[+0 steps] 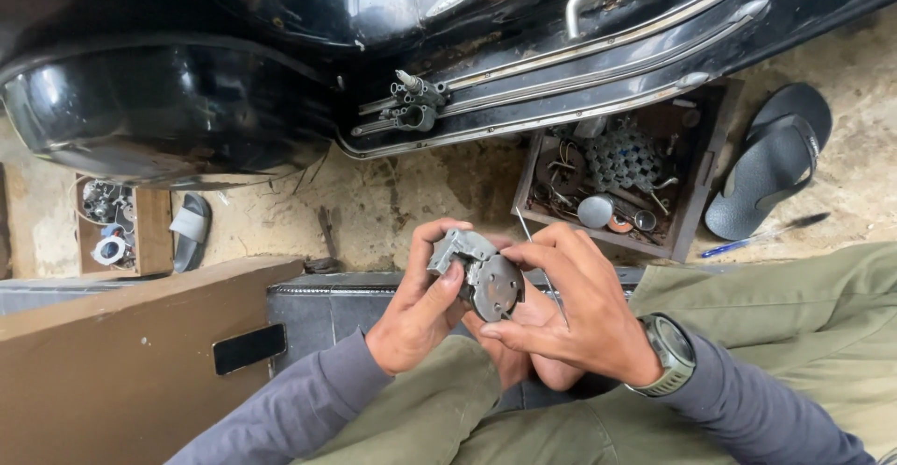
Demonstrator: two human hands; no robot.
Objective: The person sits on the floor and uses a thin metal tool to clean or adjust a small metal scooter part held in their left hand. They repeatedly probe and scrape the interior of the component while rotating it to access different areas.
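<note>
Both hands hold a small grey metal engine part [478, 272] with a round flat plate on one end, above my lap. My left hand [420, 311] grips its boxy upper left side, thumb across it. My right hand [570, 311], with a dark watch [669, 354] on the wrist, pinches the round plate from the right. A thin wire sticks up behind the right fingers. I sit in olive trousers and a grey long-sleeved top.
A black scooter body [187, 100] with chrome floor strips [579, 68] lies across the top. A wooden box of metal parts [621, 180] sits on the dirt floor, with a grey sandal [771, 161] and a blue pen [761, 236] to its right. A brown board [121, 362] stands at left.
</note>
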